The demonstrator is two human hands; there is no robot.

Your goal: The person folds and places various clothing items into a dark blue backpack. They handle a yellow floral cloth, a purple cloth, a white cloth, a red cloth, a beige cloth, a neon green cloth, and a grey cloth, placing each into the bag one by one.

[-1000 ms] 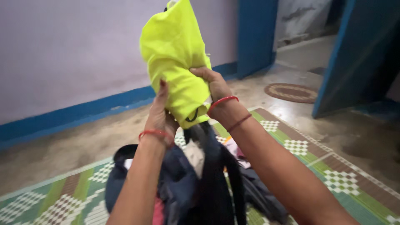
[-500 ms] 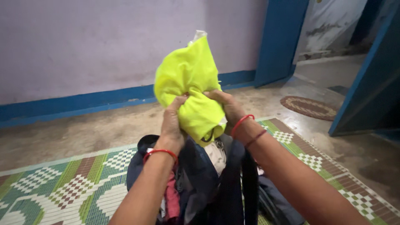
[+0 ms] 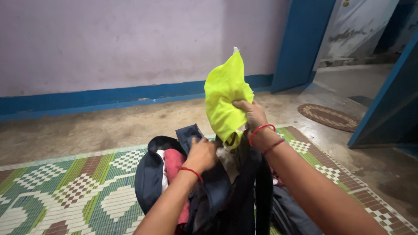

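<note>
Above the open dark blue backpack on the patterned woven mat, our right hand is clenched around the middle of a neon yellow garment, whose bulk stands up above the fist while a short end hangs below it over the bag's mouth. Half a second ago both our hands squeezed that cloth; now our left hand has let go and dropped, fingers curled on the backpack's raised flap beside a red cloth inside.
</note>
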